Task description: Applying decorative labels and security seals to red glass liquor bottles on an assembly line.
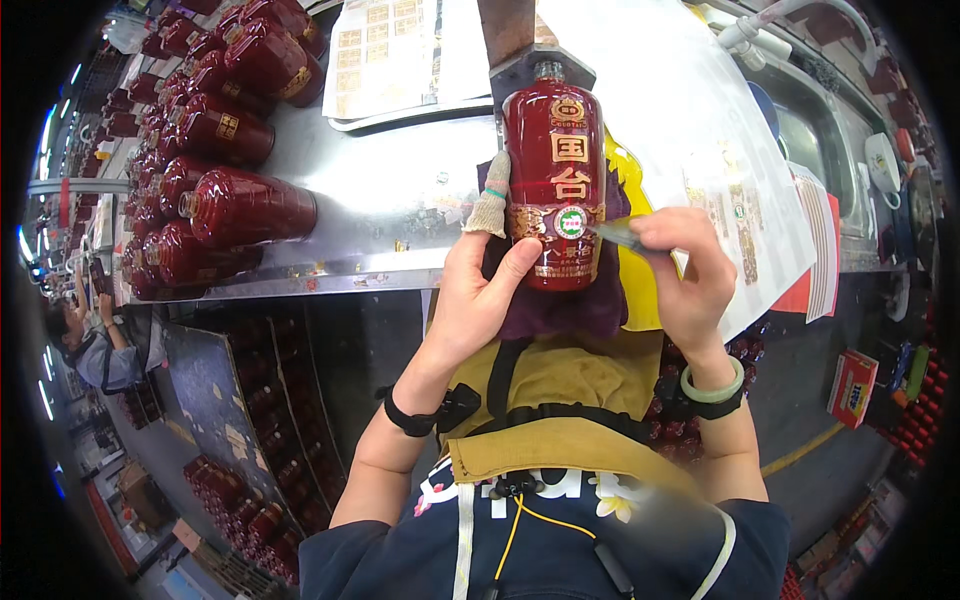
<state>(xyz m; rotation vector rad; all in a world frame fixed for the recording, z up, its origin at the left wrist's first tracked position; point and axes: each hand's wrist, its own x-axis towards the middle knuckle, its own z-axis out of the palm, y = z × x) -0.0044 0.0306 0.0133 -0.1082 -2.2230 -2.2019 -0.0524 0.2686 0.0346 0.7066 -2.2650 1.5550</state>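
Note:
A dark red glass bottle [530, 150] with gold lettering and a round white-and-green label [571, 222] lies at the table's near edge, its neck pointing away from me. My left hand [478, 290] grips its left side, thumb across the lower front. A knitted finger cover [489, 200] with a green band sits on one of that hand's fingers. My right hand [692, 265] pinches a small grey, flat, pointed piece [622, 235] whose tip reaches the bottle's right side by the label; its exact kind is unclear. Dark purple cloth [520, 312] lies beneath the bottle.
Many red bottles [250, 205] crowd the left of the metal table [360, 200]. A metal bracket [512, 40] stands at the bottle's neck. Sheets of gold labels [390, 50] lie behind; white sheeting [690, 110] and a metal sink [815, 130] are at right.

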